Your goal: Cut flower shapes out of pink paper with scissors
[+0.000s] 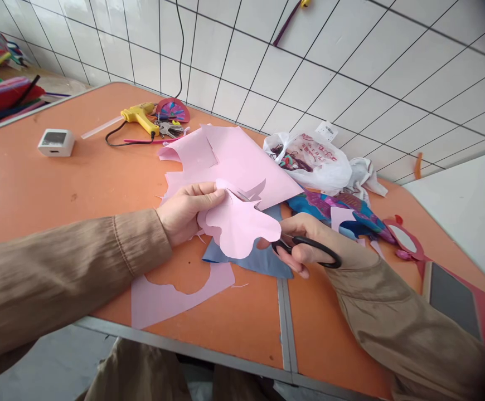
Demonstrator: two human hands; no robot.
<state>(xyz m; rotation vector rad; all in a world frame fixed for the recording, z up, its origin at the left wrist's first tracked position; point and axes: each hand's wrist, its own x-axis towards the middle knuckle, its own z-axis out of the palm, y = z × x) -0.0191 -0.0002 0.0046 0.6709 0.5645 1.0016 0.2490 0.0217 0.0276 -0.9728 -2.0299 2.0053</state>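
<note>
Between the thumb and fingers of my left hand (190,210) is a pink paper cutout (242,227) with a wavy, petal-like outline. My right hand (305,242) grips black-handled scissors (320,252). Their blades are mostly hidden behind the cutout, and a tip seems to show at its upper edge. Under and behind the hands lie a large pink sheet (242,153) with cut edges and a piece of blue material (263,262). A curved pink offcut (179,306) rests near the table's front edge.
On the orange table (29,195) are a yellow glue gun (140,117), keys (170,130), a white charger (56,142), a plastic bag (321,164), patterned cloth (330,209), a pink-framed mirror (404,238) and a phone (451,301). A tiled wall (234,55) stands behind.
</note>
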